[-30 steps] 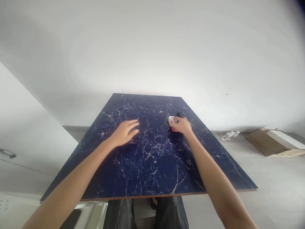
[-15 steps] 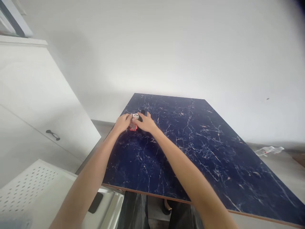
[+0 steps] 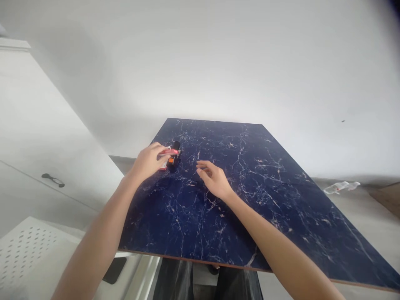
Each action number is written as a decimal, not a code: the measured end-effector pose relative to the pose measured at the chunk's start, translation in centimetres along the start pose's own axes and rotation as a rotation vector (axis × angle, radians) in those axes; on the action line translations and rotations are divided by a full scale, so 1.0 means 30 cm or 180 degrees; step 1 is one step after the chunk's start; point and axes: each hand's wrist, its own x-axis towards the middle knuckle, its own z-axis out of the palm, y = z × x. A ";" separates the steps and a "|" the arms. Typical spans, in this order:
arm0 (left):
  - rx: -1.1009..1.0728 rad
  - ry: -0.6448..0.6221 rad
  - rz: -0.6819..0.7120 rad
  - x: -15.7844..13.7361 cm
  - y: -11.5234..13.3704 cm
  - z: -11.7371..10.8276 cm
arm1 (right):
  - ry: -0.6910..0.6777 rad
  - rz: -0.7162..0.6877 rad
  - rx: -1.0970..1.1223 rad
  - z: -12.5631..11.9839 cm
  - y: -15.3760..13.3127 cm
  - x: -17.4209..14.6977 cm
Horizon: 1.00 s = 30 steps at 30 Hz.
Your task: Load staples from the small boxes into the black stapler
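At the table's far left, my left hand (image 3: 148, 161) has its fingers and thumb closed on a small red box-like item (image 3: 171, 152). Beneath it lies a red-and-white flat item (image 3: 163, 167), largely covered by the hand. Just right of these rests a black object (image 3: 176, 145) with an orange part (image 3: 171, 161); the red item hides some of it. My right hand (image 3: 215, 179) is over the middle left of the table, apart from these things. Its fingers are loosely bent, the thumb is apart from them, and nothing shows between them.
The dark blue marbled table (image 3: 250, 175) stands against a white wall. A white cabinet (image 3: 46, 137) with a dark handle is on the left. Below it are a white perforated panel (image 3: 28, 254) and a dark flat object (image 3: 115, 270). A clear plastic bottle (image 3: 340, 187) lies beyond the right edge.
My right hand has left the small items and moved right and nearer to me. My left hand stays by them, now with the red item in its fingers. The view has shifted slightly right.
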 end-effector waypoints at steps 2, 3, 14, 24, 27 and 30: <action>-0.0580 -0.0085 0.0617 -0.010 0.056 0.053 | -0.0158 0.0307 0.0872 0.020 -0.027 -0.003; -0.0828 -0.0095 0.0854 -0.018 0.084 0.085 | -0.0291 0.0437 0.1260 0.028 -0.035 -0.005; -0.2758 -0.0483 0.0275 -0.097 0.214 0.233 | 0.0111 0.0824 0.2149 0.027 0.001 0.003; -0.2605 -0.0534 0.0314 -0.092 0.179 0.231 | -0.0210 0.0173 0.1053 0.017 -0.025 -0.019; -0.2628 -0.0338 0.0288 -0.099 0.193 0.238 | -0.0123 0.0019 0.0918 0.017 -0.030 -0.023; -0.2615 -0.0284 0.0272 -0.101 0.199 0.232 | 0.0068 0.0188 0.1209 -0.003 -0.030 -0.009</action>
